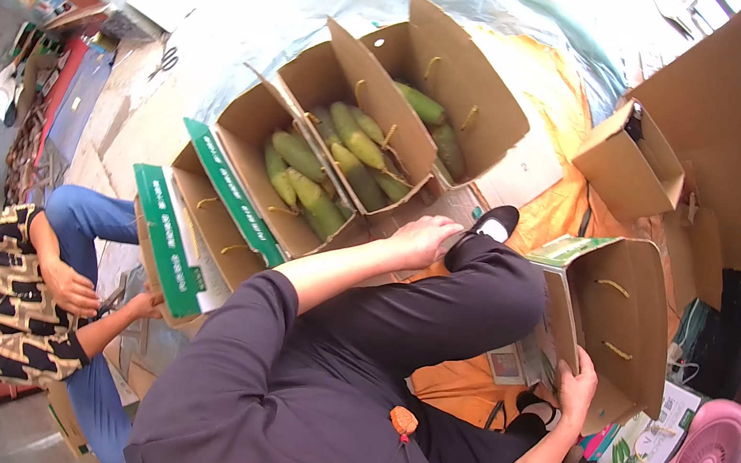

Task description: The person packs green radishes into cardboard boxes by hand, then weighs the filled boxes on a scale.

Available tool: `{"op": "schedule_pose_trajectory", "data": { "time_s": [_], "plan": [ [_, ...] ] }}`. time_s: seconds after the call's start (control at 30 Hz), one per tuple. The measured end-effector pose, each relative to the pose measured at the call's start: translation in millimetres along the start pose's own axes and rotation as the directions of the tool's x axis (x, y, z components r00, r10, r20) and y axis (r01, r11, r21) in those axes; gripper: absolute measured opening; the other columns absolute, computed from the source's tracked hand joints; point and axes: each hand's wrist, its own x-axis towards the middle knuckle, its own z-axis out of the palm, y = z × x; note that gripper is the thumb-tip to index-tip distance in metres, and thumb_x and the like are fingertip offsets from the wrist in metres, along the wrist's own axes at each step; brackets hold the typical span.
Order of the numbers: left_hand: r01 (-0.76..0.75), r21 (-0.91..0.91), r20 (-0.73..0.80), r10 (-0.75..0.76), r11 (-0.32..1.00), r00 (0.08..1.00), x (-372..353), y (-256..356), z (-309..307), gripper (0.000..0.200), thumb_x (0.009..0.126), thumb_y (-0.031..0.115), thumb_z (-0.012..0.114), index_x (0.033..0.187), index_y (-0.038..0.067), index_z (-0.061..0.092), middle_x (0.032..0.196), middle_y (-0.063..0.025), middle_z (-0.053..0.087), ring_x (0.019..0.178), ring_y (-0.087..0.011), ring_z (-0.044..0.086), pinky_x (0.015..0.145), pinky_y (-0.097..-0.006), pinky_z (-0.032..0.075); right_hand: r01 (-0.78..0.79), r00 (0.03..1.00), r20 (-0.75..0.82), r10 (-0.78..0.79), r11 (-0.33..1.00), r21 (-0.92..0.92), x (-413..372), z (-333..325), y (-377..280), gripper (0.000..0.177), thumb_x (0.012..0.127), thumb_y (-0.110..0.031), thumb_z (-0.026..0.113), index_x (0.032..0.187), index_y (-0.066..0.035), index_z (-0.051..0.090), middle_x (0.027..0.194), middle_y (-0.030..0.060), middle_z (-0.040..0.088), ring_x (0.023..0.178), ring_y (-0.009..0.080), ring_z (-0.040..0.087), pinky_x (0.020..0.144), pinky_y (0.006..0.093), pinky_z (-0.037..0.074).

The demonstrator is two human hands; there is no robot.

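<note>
My right hand [576,385] is closed on the near edge of an open cardboard box [624,315] with yellow rope handles; its inside shows bare cardboard. My left hand [425,240] lies by my ankle and the black shoe [498,223], close to the row of boxes, its fingers stretched out and holding nothing that I can see. In that row, one open box [315,242] holds long green, melon-like produce [313,198]. The box beside it holds more such produce [356,137], and the farthest box [483,104] has several pieces too.
A co-worker [21,293] in a patterned top sits at the left, hands by a green-and-brown box [170,243]. At the right stand a small carton [628,166], printed white boxes [652,441] and a pink plastic basket [710,460]. Scissors [168,61] lie on the floor.
</note>
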Motion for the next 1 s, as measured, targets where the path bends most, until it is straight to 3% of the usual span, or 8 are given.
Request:
{"op": "schedule_pose_trajectory", "data": {
  "time_s": [0.23,0.3,0.37,0.43,0.57,0.67,0.73,1.0],
  "plan": [
    [0.009,-0.072,-0.038,-0.011,0.997,0.999,81.0,-11.8,13.2,0.057,0.084,0.011,0.058,0.138,0.009,0.040,0.138,-0.0164,0.044,0.128,-0.0317,0.042,0.106,-0.0392,0.036,0.004,1.000,0.007,-0.004,1.000,-0.014,0.6,-0.7,4.2,0.042,0.074,-0.007,0.066,0.116,-0.002,0.061,0.112,0.0179,0.063,0.104,0.0293,0.062,0.091,0.0348,0.046],
    [0.074,-0.088,-0.005,-0.074,0.993,0.997,93.2,-21.1,15.5,0.065,0.084,0.012,0.059,0.142,0.008,0.032,0.142,-0.0176,0.039,0.131,-0.0315,0.039,0.108,-0.0382,0.034,0.020,1.000,0.002,-0.019,0.998,-0.066,1.3,-0.6,1.7,0.040,0.075,-0.004,0.063,0.115,-0.001,0.061,0.104,0.0139,0.067,0.097,0.0211,0.064,0.087,0.0316,0.047],
    [0.095,-0.131,0.037,-0.091,0.987,0.995,105.0,-28.8,18.7,0.071,0.084,0.014,0.060,0.146,0.007,0.024,0.145,-0.0200,0.035,0.132,-0.0322,0.037,0.109,-0.0375,0.031,0.014,1.000,-0.004,-0.014,0.997,-0.070,3.5,0.5,0.2,0.040,0.075,-0.004,0.064,0.115,-0.001,0.061,0.103,0.0140,0.067,0.096,0.0215,0.064,0.087,0.0316,0.047],
    [0.039,-0.137,-0.051,-0.046,0.990,0.998,109.7,-31.8,26.5,0.074,0.084,0.017,0.059,0.146,0.006,0.022,0.145,-0.0236,0.033,0.133,-0.0332,0.035,0.110,-0.0364,0.030,0.021,1.000,-0.014,-0.022,0.999,-0.046,4.1,0.3,3.4,0.041,0.075,-0.004,0.064,0.115,-0.001,0.061,0.103,0.0135,0.067,0.096,0.0211,0.064,0.087,0.0315,0.047],
    [0.254,-0.253,0.044,-0.251,0.934,0.967,117.3,-32.9,27.2,0.079,0.086,0.024,0.058,0.148,0.005,0.012,0.149,-0.0237,0.025,0.139,-0.0322,0.025,0.113,-0.0363,0.023,0.007,1.000,-0.011,-0.008,0.999,-0.040,5.8,-0.4,4.4,0.040,0.075,-0.004,0.063,0.116,0.000,0.061,0.103,0.0129,0.067,0.096,0.0203,0.063,0.087,0.0311,0.047],
    [0.231,-0.298,0.030,-0.233,0.926,0.972,120.1,-40.7,32.2,0.079,0.087,0.027,0.057,0.148,0.006,0.010,0.150,-0.0232,0.022,0.140,-0.0325,0.023,0.114,-0.0361,0.022,-0.046,0.999,0.021,0.046,0.999,-0.020,7.1,-0.7,4.4,0.040,0.076,-0.004,0.063,0.116,0.000,0.061,0.104,0.0126,0.067,0.096,0.0193,0.063,0.087,0.0307,0.046],
    [0.167,-0.306,-0.030,-0.185,0.937,0.982,123.8,-49.9,39.3,0.076,0.089,0.027,0.055,0.148,0.006,0.012,0.150,-0.0230,0.022,0.140,-0.0326,0.022,0.114,-0.0352,0.021,-0.061,0.998,0.035,0.061,0.998,-0.014,8.2,-3.8,-0.4,0.041,0.075,-0.007,0.066,0.116,-0.002,0.061,0.112,0.0172,0.063,0.105,0.0293,0.061,0.091,0.0349,0.046],
    [0.066,-0.463,-0.068,-0.109,0.884,0.992,136.2,-88.5,49.6,0.076,0.088,0.028,0.059,0.148,0.011,0.017,0.150,-0.0210,0.024,0.141,-0.0318,0.021,0.113,-0.0354,0.021,-0.068,0.997,0.032,0.067,0.998,0.012,7.0,-5.2,-4.6,0.040,0.075,-0.005,0.065,0.115,-0.002,0.061,0.111,0.0165,0.063,0.103,0.0285,0.062,0.090,0.0347,0.046]
  ]
}}
